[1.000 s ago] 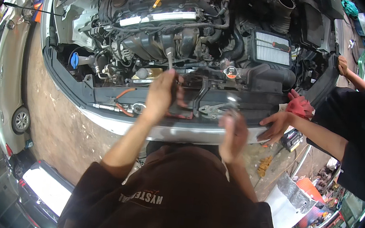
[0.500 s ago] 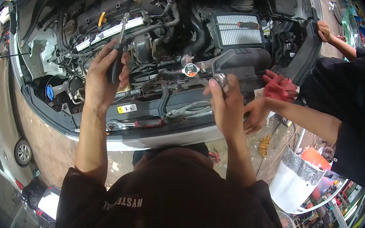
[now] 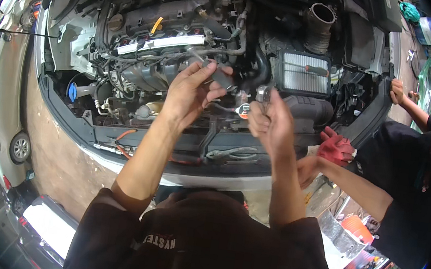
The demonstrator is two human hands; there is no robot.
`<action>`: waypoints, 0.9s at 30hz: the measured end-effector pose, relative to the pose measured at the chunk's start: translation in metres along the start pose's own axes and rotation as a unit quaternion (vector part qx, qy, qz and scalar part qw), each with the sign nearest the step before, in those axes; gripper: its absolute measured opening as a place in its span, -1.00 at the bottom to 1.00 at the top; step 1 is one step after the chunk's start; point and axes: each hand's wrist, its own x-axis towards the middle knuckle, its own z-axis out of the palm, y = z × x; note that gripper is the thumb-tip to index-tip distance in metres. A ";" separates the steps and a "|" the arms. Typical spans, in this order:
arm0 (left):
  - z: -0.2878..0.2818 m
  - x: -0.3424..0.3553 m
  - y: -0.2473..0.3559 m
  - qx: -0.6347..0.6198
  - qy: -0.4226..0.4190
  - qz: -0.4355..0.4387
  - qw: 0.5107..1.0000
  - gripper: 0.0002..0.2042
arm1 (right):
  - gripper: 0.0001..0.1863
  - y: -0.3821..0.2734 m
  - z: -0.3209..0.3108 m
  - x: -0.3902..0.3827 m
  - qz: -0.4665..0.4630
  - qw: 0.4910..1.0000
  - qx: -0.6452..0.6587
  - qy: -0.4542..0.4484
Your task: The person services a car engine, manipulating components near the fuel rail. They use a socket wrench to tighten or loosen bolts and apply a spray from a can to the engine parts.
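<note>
Over the front of an open engine bay, my left hand (image 3: 191,91) is closed around the dark handle of a screwdriver-like tool (image 3: 223,77). Its metal shaft slants up and left, and its tip is blurred against the engine. Just right of it, my right hand (image 3: 276,118) is curled in a fist around a shiny rounded metal piece (image 3: 262,93). The fingers hide most of that piece, so its kind cannot be made out. A radiator cap (image 3: 242,110) with an orange and white top sits below and between the hands.
A screwdriver (image 3: 317,70) lies on the pleated air filter (image 3: 303,82). Red gloves (image 3: 336,148) rest on the bay's right front edge. A co-worker's hand (image 3: 306,171) is close to my right forearm; another hand (image 3: 397,92) grips the right fender. Tools lie along the front panel (image 3: 160,144).
My left hand has moved right, close to my right hand, and its tool has swung from nearly upright to a slant. The whole view has shifted. My right hand still grips the metal piece.
</note>
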 end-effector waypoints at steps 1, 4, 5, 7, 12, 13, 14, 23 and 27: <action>0.011 0.005 -0.005 -0.038 0.034 0.025 0.998 -0.84 | -0.53 0.007 -0.009 0.009 0.010 0.997 0.046 -0.059; 0.026 0.005 -0.011 -0.060 0.030 0.071 0.995 -0.82 | -0.50 0.009 0.010 0.016 0.040 0.991 0.113 -0.056; 0.029 0.006 -0.013 -0.056 0.027 0.089 0.994 -0.81 | -0.50 0.008 0.010 0.017 0.043 0.991 0.111 -0.057; 0.033 0.009 -0.019 -0.055 0.032 0.099 0.993 -0.79 | -0.50 0.007 0.009 0.019 0.044 0.990 0.126 -0.048; 0.026 0.006 -0.029 -0.075 -0.009 0.099 0.992 -0.81 | -0.50 0.018 0.001 0.031 0.064 0.985 0.152 -0.049; 0.022 0.006 -0.031 -0.098 -0.033 0.100 0.990 -0.83 | -0.48 0.022 0.000 0.032 0.057 0.987 0.141 -0.059; 0.015 0.006 -0.034 -0.089 -0.062 0.112 0.988 -0.85 | -0.47 0.024 -0.001 0.033 0.051 0.988 0.129 -0.068; 0.014 0.057 -0.069 -0.108 0.000 0.030 0.994 -0.75 | -0.66 -0.006 -0.006 0.062 -0.066 0.933 -0.325 0.138; 0.014 0.100 -0.078 -0.139 0.003 -0.028 0.990 -0.71 | -0.67 -0.016 -0.019 0.084 -0.268 0.705 -0.640 0.146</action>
